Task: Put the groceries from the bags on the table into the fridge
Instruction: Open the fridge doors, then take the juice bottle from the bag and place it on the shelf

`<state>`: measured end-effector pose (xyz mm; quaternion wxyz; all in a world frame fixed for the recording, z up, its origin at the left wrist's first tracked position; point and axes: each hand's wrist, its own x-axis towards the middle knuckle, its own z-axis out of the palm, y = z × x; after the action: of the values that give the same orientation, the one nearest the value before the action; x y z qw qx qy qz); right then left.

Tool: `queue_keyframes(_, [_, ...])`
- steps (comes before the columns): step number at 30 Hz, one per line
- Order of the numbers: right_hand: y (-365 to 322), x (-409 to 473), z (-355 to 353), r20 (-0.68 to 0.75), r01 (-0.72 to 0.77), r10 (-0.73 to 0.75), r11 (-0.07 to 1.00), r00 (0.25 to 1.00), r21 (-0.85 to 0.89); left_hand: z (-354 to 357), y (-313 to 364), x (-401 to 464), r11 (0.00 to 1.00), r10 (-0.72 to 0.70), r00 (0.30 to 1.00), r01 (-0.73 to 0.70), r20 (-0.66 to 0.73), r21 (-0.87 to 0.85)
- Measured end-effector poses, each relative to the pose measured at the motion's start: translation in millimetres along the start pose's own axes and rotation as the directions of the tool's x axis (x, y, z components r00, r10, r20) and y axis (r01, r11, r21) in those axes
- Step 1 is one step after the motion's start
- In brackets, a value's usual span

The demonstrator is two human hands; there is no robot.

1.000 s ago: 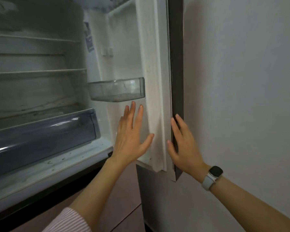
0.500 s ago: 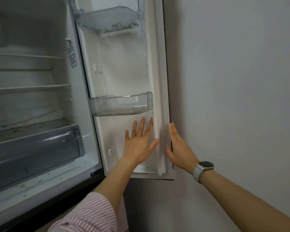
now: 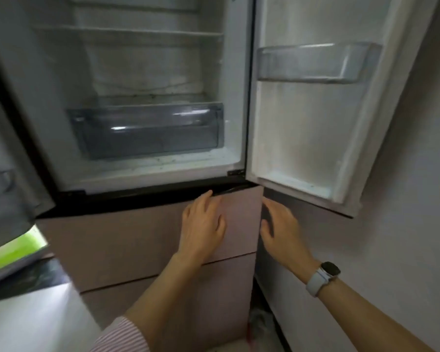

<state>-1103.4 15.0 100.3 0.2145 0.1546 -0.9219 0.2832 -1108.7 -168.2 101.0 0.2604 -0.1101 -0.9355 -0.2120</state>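
Pink drawer front point(image 3: 142, 240) lies under both empty hands: left hand point(image 3: 202, 227) spread against it, right hand point(image 3: 281, 232) loose at its right edge. Above and far, the fridge point(image 3: 148, 97) stands open, its door point(image 3: 313, 118) swung right. No groceries in sight.

Fridge point(image 3: 234, 97) shelves point(image 3: 127, 31) bare; crisper drawer point(image 3: 148, 130) below
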Motion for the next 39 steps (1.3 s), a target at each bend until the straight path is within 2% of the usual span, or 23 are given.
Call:
queue_keyframes(3, [-41, -28, 70, 0.3, 0.024, -0.036, 0.999, 0.953, 0.043, -24, -63, -84, 0.951, -0.302, 0.948, 0.291, 0.099, 0.104])
queue_keyframes(5, [-83, -52, 115, 0.444, 0.061, -0.095, 0.994, 0.891, 0.089, -49, -100, -148, 0.872, -0.483, 0.868, 0.465, 0.116, 0.152])
queue_keyframes(7, [-129, -78, 153, 0.529, 0.127, -0.185, 0.981, 0.828, 0.144, -80, -129, -209, 0.779, -0.618, 0.779, 0.59, 0.103, 0.211])
queue_keyframes(11, [-261, -150, 213, 0.638, 0.267, -0.433, 0.9, 0.636, 0.344, -174, -171, -354, 0.545, -0.808, 0.584, 0.792, -0.082, 0.276])
queue_keyframes(14, [-365, -221, 242, 0.623, 0.333, -0.59, 0.806, 0.514, 0.489, -251, -179, -466, 0.356, -0.875, 0.422, 0.892, -0.236, 0.277])
queue_keyframes(17, [-462, -297, 256, 0.585, 0.368, -0.706, 0.707, 0.399, 0.603, -324, -179, -570, 0.183, -0.895, 0.265, 0.952, -0.358, 0.246])
queue_keyframes(22, [-602, -410, 269, 0.524, 0.374, -0.83, 0.555, 0.19, 0.744, -427, -171, -702, -0.036, -0.874, 0.057, 0.983, -0.482, 0.181])
queue_keyframes(26, [-694, -470, 277, 0.478, 0.361, -0.878, 0.443, -0.01, 0.821, -486, -183, -776, -0.159, -0.823, -0.082, 0.983, -0.561, 0.089])
queue_keyframes(28, [-737, -489, 288, 0.438, 0.365, -0.897, 0.387, -0.064, 0.847, -508, -198, -803, -0.19, -0.791, -0.136, 0.981, -0.596, 0.028])
queue_keyframes(33, [-848, -521, 332, 0.325, 0.347, -0.936, 0.263, -0.136, 0.9, -560, -250, -858, -0.206, -0.752, -0.171, 0.978, -0.637, -0.02])
queue_keyframes(39, [-1002, -543, 390, 0.114, 0.406, -0.987, 0.061, -0.109, 0.912, -654, -352, -909, -0.226, -0.639, -0.176, 0.974, -0.749, -0.037])
